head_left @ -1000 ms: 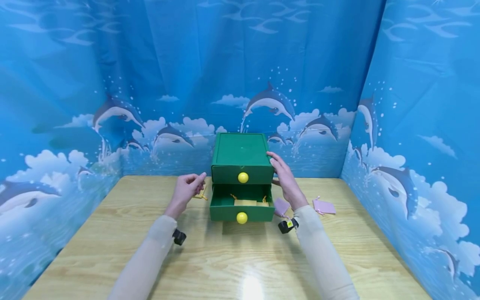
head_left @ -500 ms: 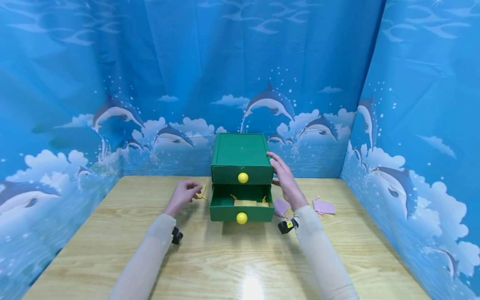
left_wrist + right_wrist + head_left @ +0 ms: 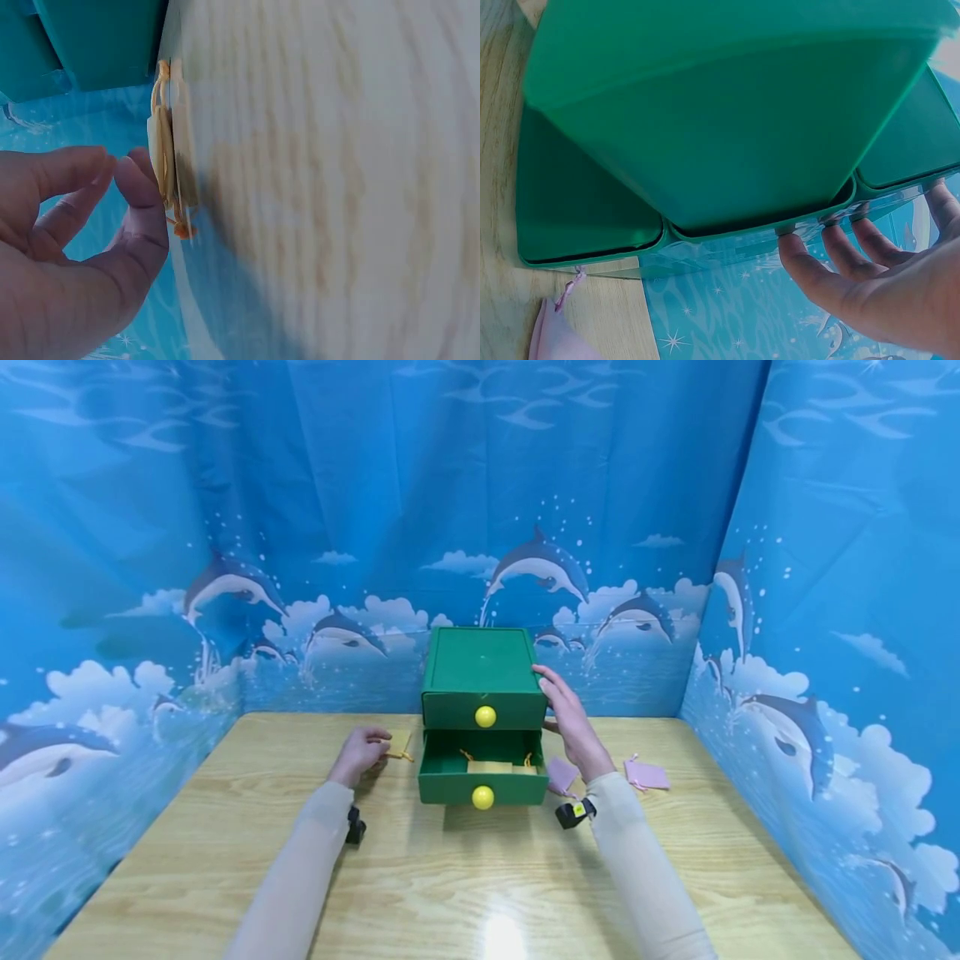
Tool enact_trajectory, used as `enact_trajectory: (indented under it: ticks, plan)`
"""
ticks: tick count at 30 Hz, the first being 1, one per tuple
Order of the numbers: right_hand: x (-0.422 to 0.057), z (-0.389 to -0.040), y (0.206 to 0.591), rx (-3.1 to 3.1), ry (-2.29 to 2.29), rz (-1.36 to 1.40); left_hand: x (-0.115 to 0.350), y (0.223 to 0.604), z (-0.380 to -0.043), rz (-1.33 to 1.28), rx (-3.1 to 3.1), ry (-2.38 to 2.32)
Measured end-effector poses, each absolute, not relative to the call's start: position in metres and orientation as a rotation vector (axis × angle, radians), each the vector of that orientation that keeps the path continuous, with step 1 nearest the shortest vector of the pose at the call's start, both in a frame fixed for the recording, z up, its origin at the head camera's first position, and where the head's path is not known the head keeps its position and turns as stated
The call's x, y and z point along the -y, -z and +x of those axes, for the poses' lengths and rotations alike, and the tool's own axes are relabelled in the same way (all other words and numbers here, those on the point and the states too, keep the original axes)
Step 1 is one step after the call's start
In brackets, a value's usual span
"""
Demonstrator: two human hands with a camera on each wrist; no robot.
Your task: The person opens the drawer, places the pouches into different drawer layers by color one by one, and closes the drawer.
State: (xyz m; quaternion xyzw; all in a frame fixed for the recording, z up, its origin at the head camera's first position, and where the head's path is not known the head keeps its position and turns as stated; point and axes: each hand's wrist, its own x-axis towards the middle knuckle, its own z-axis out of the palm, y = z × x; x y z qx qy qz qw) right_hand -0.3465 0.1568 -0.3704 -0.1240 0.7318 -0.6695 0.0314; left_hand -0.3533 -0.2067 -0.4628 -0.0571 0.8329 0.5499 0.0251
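Note:
A small yellow drawstring pouch [image 3: 397,743] lies flat on the table, left of the green drawer cabinet [image 3: 483,658]. My left hand [image 3: 362,753] is at the pouch's left edge. In the left wrist view, its thumb and fingers are bent loosely beside the pouch [image 3: 162,154], with none of it visible between them. The cabinet's middle drawer [image 3: 450,789], with a round yellow knob [image 3: 483,797], is pulled out and holds pale yellow pouches [image 3: 491,767] with orange cords. My right hand [image 3: 573,722] rests spread fingertips against the cabinet's right side.
Two lilac pouches lie right of the cabinet: one [image 3: 562,774] partly behind my right wrist, another [image 3: 647,774] farther right. The top drawer [image 3: 450,710] is closed. A blue dolphin-print curtain [image 3: 360,527] surrounds the wooden table [image 3: 450,868].
My left hand has moved left and down from over the yellow pouch to its left edge, so more of the pouch shows. The right hand and the drawer stay put.

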Motion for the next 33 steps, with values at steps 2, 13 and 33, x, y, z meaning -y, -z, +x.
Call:
enact_trajectory:
  ticks: [2, 13, 33]
  plan:
    - [-0.157, -0.346, 0.370, -2.254, 2.064, -0.389, 0.207, 0.465, -0.355, -0.181, -2.583, -1.689]
    - [-0.156, -0.345, 0.371, -2.244, 2.066, -0.381, 0.211, 0.470, -0.359, -0.197, -2.544, -1.635]
    - [-0.156, -0.344, 0.368, -2.249, 2.060, -0.381, 0.221, 0.466, -0.353, 0.037, -2.674, -1.170]
